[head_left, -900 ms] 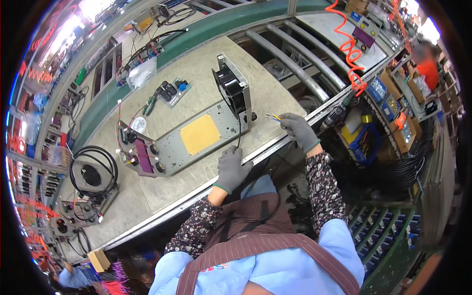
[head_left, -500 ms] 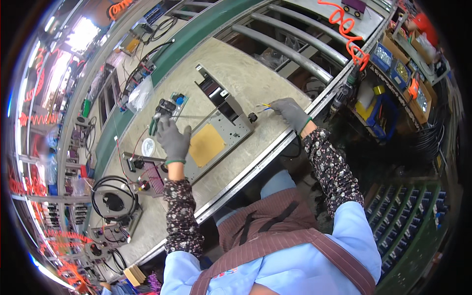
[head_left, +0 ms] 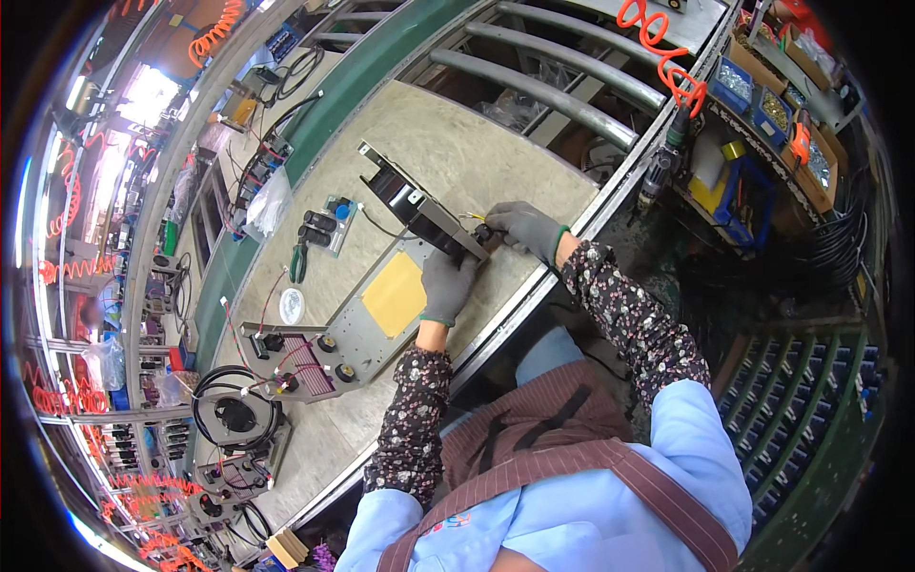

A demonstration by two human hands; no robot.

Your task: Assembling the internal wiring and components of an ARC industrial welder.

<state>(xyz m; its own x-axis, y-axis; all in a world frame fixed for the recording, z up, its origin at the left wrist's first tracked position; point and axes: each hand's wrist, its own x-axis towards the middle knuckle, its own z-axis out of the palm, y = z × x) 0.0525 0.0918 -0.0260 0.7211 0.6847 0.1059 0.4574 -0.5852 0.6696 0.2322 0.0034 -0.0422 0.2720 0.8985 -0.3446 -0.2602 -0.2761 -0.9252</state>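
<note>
A grey metal chassis (head_left: 355,322) lies on the workbench, with a yellow rectangular sheet (head_left: 395,295) on its base and small black wheels near one end. Its upright end panel (head_left: 446,217) stands at the right, with black parts on its inner side. My left hand (head_left: 446,288), in a grey glove, reaches against the inside of this panel; its fingers look curled and their tips are hidden. Just outside the panel, my gloved right hand (head_left: 524,231) pinches a cable with thin yellow and white wire ends (head_left: 474,216), beside a black round fitting.
Green-handled pliers (head_left: 298,263), a bag of black cylindrical parts (head_left: 322,227) and a white round dish (head_left: 292,306) lie beyond the chassis. A coiled black cable (head_left: 233,412) sits at left. Metal rollers (head_left: 534,84) adjoin the bench; a power driver (head_left: 660,164) hangs at right.
My left hand has moved right, from over the chassis's far left side to inside its end panel. My right hand has brought the wire ends left, up to the panel.
</note>
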